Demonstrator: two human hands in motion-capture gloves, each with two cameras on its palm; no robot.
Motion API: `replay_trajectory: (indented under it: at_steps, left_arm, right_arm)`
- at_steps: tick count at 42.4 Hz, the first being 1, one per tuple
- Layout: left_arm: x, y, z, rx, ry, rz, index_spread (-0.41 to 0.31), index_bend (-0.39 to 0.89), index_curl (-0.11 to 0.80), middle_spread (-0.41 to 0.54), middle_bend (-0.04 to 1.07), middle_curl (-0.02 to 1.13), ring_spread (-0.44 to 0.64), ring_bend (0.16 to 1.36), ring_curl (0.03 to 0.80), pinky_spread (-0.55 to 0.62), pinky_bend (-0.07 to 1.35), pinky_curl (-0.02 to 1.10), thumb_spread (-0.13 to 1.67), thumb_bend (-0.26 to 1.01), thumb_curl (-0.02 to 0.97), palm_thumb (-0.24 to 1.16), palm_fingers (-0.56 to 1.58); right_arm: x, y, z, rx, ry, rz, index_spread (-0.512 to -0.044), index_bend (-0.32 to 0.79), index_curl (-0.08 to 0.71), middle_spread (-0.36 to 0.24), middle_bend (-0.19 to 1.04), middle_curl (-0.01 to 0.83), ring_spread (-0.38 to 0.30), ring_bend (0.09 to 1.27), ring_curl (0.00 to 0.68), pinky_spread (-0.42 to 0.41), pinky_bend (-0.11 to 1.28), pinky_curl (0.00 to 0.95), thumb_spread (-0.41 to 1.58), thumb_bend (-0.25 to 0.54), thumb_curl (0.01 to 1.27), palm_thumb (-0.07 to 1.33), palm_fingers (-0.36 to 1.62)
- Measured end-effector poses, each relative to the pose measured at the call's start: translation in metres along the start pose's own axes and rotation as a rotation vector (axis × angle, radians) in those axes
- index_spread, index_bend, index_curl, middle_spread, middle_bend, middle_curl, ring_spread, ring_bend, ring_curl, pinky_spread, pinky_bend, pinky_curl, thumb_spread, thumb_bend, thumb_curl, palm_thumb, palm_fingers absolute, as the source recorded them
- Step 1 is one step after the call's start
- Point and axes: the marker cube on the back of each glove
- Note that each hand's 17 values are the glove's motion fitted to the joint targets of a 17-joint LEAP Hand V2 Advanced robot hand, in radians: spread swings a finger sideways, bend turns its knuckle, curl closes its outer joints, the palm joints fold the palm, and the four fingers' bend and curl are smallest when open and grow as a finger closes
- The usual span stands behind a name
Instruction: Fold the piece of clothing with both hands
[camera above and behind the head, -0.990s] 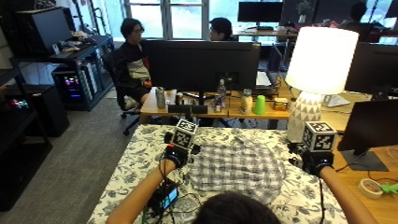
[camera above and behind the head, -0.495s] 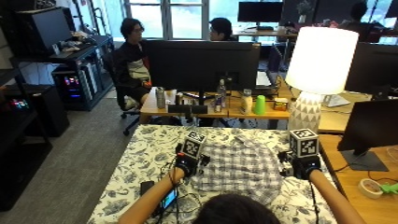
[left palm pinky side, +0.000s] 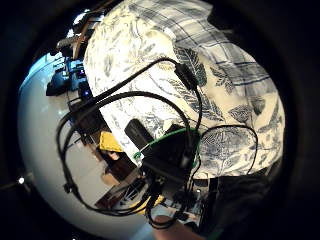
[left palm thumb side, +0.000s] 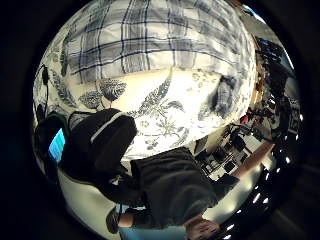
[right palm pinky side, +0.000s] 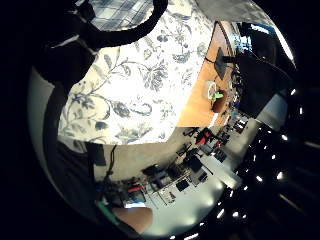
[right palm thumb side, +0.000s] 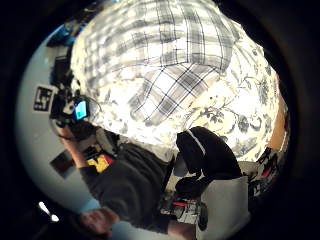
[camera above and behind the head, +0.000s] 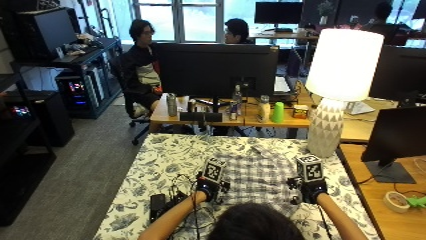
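**Two gloved hands at the near edge of a checked shirt**

Left hand (camera above and behind the head: 208, 188) down at the shirt's near left corner, at about 7 o'clock from the shirt's middle. Right hand (camera above and behind the head: 313, 190) down at the near right corner, at about 5 o'clock. Hands well apart, one each side. Fingers hidden in the outside view, so cannot tell if either hand is clamped on cloth or just resting there.

Checked shirt (camera above and behind the head: 266, 170) lying spread out on the flowery tablecloth (camera above and behind the head: 166, 160), blue and white squares, between the two hands and stretching away toward 12 o'clock. Close under both palms too: filling much of the left thumb side palm view (left palm thumb side: 160, 40) and of the right thumb side palm view (right palm thumb side: 165, 65), with a folded flap showing there.

Near the left hand, at about 8 o'clock, a small black box (camera above and behind the head: 158, 202) and a tangle of black wires (camera above and behind the head: 180, 185) lying on the tablecloth. Same wires crossing the cloth in the left little finger side palm view (left palm pinky side: 150, 100).

At 12 o'clock past the shirt, a wooden desk (camera above and behind the head: 200, 116) with a big dark screen (camera above and behind the head: 216, 70), bottles and a green cup (camera above and behind the head: 277, 112). At about 1 o'clock, a tall white lamp (camera above and behind the head: 336, 85) standing on the far right corner of the tablecloth. At 3 o'clock, another screen (camera above and behind the head: 399, 140) on a wooden top, with a roll of tape (camera above and behind the head: 397, 200) near it.

Dark hair (camera above and behind the head: 256, 222) at 6 o'clock, hiding the near edge of the shirt.
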Motion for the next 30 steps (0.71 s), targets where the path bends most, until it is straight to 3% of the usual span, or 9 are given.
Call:
replay_trajectory:
  at_steps: [4,9,17,19,22,25,27,30]
  left_arm:
    - [0.004,-0.005,0.010,-0.022,-0.027,0.008,0.045,0.08,0.128,0.276,0.18,0.27,0.24,0.83,0.328,0.22,0.72,0.38,1.12,-0.01,0.220,0.27,-0.01]
    - [0.011,-0.006,0.021,-0.060,-0.073,0.046,-0.005,0.11,0.142,0.237,0.16,0.26,0.16,0.82,0.318,0.08,0.79,0.39,1.10,-0.01,0.230,0.30,0.13]
    - [0.014,-0.010,0.032,-0.071,-0.140,-0.003,-0.067,0.21,0.212,0.102,0.17,0.27,0.06,0.72,0.294,-0.08,0.80,0.39,1.08,-0.01,0.238,0.33,0.40]
    - [0.013,-0.014,0.032,-0.030,-0.161,-0.048,-0.097,0.29,0.252,0.056,0.19,0.28,0.03,0.67,0.286,-0.10,0.75,0.37,1.09,0.00,0.244,0.37,0.51]
    - [0.010,-0.023,0.027,0.091,-0.205,-0.099,-0.120,0.29,0.275,-0.003,0.20,0.30,-0.01,0.63,0.281,-0.13,0.70,0.37,1.11,0.01,0.251,0.42,0.59]
    - [0.013,-0.032,0.021,0.203,-0.227,-0.055,-0.142,0.28,0.295,-0.046,0.18,0.31,-0.05,0.60,0.285,-0.16,0.67,0.36,1.12,0.02,0.254,0.45,0.65]
    - [0.015,-0.034,0.021,0.218,-0.226,-0.029,-0.171,0.26,0.303,-0.117,0.23,0.32,-0.16,0.62,0.285,-0.24,0.65,0.35,1.14,0.03,0.258,0.49,0.90]
    - [0.014,-0.036,0.019,0.226,-0.228,-0.025,-0.195,0.23,0.316,-0.165,0.21,0.34,-0.23,0.59,0.292,-0.30,0.63,0.34,1.16,0.03,0.259,0.52,1.01]
  right_arm:
    - [0.000,-0.009,0.011,-0.011,0.002,0.005,-0.331,0.08,0.129,-0.043,0.22,0.393,-0.008,0.58,0.358,0.137,0.71,0.369,1.11,-0.016,0.25,0.66,0.43]
    - [0.005,-0.025,0.030,-0.047,0.007,0.015,-0.332,0.07,0.127,-0.038,0.20,0.390,0.023,0.58,0.357,0.142,0.74,0.372,1.08,-0.014,0.27,0.69,0.45]
    - [-0.003,-0.040,0.057,-0.056,0.022,0.006,-0.332,0.09,0.134,-0.022,0.17,0.374,0.050,0.59,0.359,0.143,0.78,0.381,1.01,-0.021,0.29,0.72,0.42]
    - [-0.010,-0.037,0.060,-0.052,0.033,0.004,-0.332,0.09,0.137,-0.020,0.16,0.369,0.053,0.59,0.358,0.140,0.78,0.382,1.00,-0.024,0.29,0.72,0.41]
    - [-0.029,-0.009,0.056,-0.108,0.020,0.003,-0.332,0.10,0.140,-0.018,0.16,0.362,0.057,0.60,0.357,0.139,0.79,0.382,0.98,-0.023,0.30,0.72,0.41]
    - [-0.049,0.026,0.049,-0.197,-0.010,-0.008,-0.331,0.10,0.146,-0.021,0.16,0.354,0.052,0.60,0.356,0.135,0.80,0.381,0.97,-0.022,0.30,0.73,0.42]
    - [-0.057,0.033,0.049,-0.191,-0.044,-0.041,-0.336,0.11,0.152,-0.038,0.17,0.352,0.030,0.62,0.358,0.116,0.80,0.376,0.97,-0.010,0.31,0.76,0.49]
    - [-0.066,0.031,0.052,-0.153,-0.131,-0.110,-0.342,0.11,0.157,-0.051,0.18,0.349,0.010,0.63,0.354,0.094,0.78,0.369,0.96,-0.013,0.31,0.77,0.52]
